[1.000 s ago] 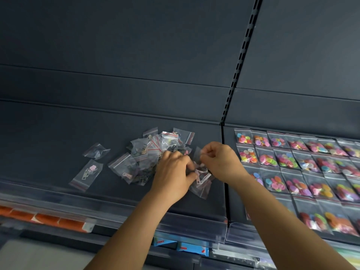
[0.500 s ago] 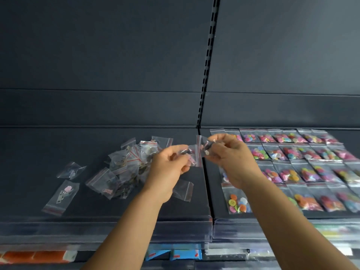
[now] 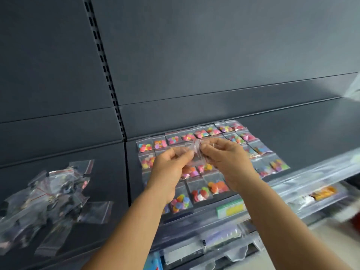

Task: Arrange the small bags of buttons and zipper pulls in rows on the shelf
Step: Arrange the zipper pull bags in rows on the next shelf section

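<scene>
Both hands have carried a small clear bag [image 3: 196,151] rightward, away from the loose pile [image 3: 48,197]; left hand [image 3: 171,168] and right hand [image 3: 228,162] pinch its edges above the button rows [image 3: 204,168], probably to lay it in line

- Clear bag [image 3: 195,152] pinched btwn both hands: contents too blurred to tell
- Loose bag pile [image 3: 48,199] motion-smeared, cut off at left edge
- Button bags [image 3: 200,191] partly hidden behind hands
- Price label [image 3: 230,208] text unreadable
- Lower shelf items [image 3: 323,191] just blur
</scene>
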A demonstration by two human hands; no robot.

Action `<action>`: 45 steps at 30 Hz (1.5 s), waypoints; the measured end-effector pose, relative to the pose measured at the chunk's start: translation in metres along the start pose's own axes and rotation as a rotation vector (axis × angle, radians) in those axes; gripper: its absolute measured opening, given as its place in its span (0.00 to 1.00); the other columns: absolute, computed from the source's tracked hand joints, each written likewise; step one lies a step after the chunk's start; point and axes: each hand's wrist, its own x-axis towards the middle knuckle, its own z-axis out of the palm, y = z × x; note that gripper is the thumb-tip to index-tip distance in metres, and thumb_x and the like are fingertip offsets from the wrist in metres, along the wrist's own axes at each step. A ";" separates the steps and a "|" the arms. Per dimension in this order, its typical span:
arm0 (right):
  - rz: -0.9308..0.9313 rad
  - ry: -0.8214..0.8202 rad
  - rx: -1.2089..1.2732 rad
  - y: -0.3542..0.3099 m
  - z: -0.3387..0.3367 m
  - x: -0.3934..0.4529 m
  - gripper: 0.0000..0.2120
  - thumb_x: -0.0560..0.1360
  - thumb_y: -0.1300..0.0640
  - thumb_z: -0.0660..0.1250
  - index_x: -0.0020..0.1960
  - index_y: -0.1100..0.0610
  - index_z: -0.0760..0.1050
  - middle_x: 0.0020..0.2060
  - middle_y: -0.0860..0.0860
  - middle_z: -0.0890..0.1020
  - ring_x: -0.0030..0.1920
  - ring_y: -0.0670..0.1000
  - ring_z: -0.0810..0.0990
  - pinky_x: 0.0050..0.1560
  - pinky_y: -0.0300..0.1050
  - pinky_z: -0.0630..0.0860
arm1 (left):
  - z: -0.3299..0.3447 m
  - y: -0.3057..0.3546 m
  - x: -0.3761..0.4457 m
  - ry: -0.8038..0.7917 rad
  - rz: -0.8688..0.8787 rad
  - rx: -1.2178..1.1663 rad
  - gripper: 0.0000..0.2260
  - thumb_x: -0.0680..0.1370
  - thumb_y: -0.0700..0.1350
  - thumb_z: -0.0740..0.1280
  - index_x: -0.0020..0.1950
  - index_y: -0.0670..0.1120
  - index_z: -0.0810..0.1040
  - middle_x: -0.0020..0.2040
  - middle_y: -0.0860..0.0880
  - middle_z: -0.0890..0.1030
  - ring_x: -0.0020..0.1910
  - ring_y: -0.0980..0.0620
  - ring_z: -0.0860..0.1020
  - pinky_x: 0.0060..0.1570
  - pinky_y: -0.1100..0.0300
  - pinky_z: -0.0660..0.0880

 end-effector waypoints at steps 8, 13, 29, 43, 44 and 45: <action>0.025 0.193 -0.035 -0.006 -0.149 -0.002 0.06 0.72 0.61 0.71 0.36 0.57 0.78 0.29 0.49 0.82 0.29 0.44 0.78 0.31 0.35 0.72 | 0.143 -0.013 0.007 -0.013 -0.004 0.096 0.05 0.76 0.49 0.69 0.47 0.50 0.82 0.40 0.53 0.83 0.38 0.57 0.77 0.41 0.60 0.73; 0.056 0.256 0.106 -0.007 -0.236 -0.002 0.05 0.73 0.70 0.67 0.42 0.61 0.76 0.31 0.53 0.83 0.30 0.49 0.81 0.33 0.40 0.80 | 0.227 -0.017 0.010 -0.034 -0.039 -0.063 0.01 0.75 0.42 0.69 0.44 0.45 0.80 0.34 0.52 0.81 0.28 0.58 0.76 0.35 0.62 0.76; 0.049 0.407 0.095 -0.002 -0.369 0.051 0.09 0.72 0.66 0.67 0.38 0.54 0.75 0.35 0.53 0.81 0.41 0.54 0.81 0.47 0.50 0.78 | 0.401 -0.033 0.069 -0.129 0.020 -0.078 0.04 0.77 0.41 0.66 0.42 0.46 0.75 0.39 0.51 0.84 0.39 0.53 0.79 0.42 0.59 0.76; -0.030 0.316 0.086 -0.003 -0.397 0.168 0.04 0.65 0.56 0.71 0.39 0.54 0.82 0.35 0.52 0.85 0.36 0.49 0.81 0.41 0.46 0.78 | 0.456 -0.029 0.182 -0.050 0.093 -0.068 0.04 0.76 0.42 0.66 0.46 0.42 0.76 0.40 0.48 0.83 0.38 0.52 0.78 0.40 0.58 0.77; -0.018 0.338 0.076 -0.002 -0.398 0.176 0.02 0.68 0.57 0.71 0.38 0.53 0.82 0.35 0.52 0.85 0.36 0.49 0.81 0.41 0.46 0.78 | 0.456 -0.029 0.186 -0.066 0.090 -0.095 0.02 0.76 0.41 0.66 0.45 0.43 0.76 0.39 0.49 0.82 0.36 0.53 0.78 0.38 0.61 0.76; -0.014 0.354 0.067 -0.001 -0.401 0.184 0.05 0.70 0.59 0.70 0.38 0.52 0.82 0.35 0.52 0.85 0.36 0.49 0.82 0.42 0.46 0.78 | 0.454 -0.028 0.191 -0.080 0.086 -0.107 0.02 0.76 0.41 0.67 0.43 0.45 0.76 0.38 0.50 0.82 0.35 0.53 0.76 0.38 0.61 0.75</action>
